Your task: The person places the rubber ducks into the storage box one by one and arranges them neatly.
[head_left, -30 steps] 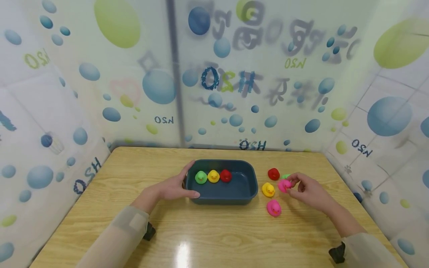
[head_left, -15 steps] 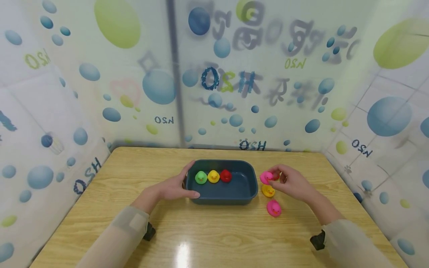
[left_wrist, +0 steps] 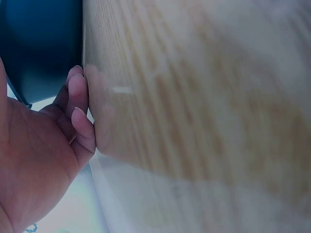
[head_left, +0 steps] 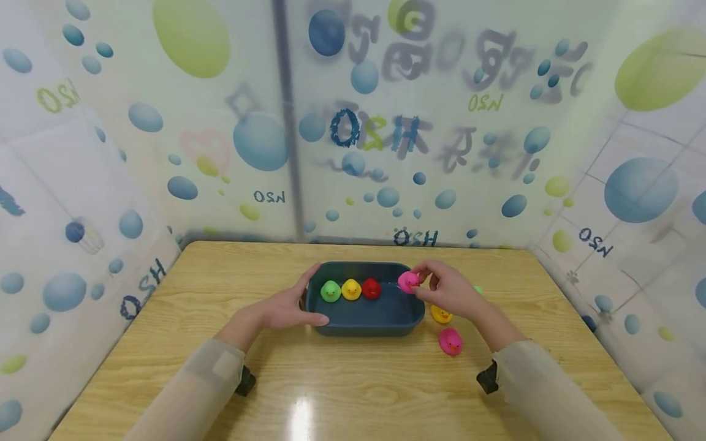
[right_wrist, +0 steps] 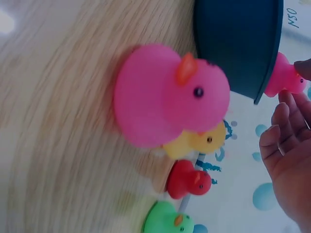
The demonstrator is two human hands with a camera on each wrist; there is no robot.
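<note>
My right hand (head_left: 448, 289) pinches a pink rubber duck (head_left: 408, 282) between thumb and fingertips at the right end of a dark blue plastic box (head_left: 366, 331). In the right wrist view, that pink duck (right_wrist: 282, 75) shows above the box rim. Inside the box a green duck (head_left: 331, 292), a yellow duck (head_left: 351, 290) and a red duck (head_left: 371, 289) sit in a row. My left hand (head_left: 284, 309) grips the box's left end, thumb at the front rim and index finger toward the back corner. Its other fingers rest low beside the wall in the left wrist view.
Right of the box, another pink duck (head_left: 451, 342) and a yellow duck (head_left: 441, 314) stand on the wooden table (head_left: 353, 386). A red duck (right_wrist: 187, 179) and a green duck (right_wrist: 167, 218) stand beyond them, mostly covered by my right hand in the head view. Printed curtains surround the table.
My right hand has lifted the pink duck from the group on the right and carried it left to the box's right end. My left hand stays at the box.
</note>
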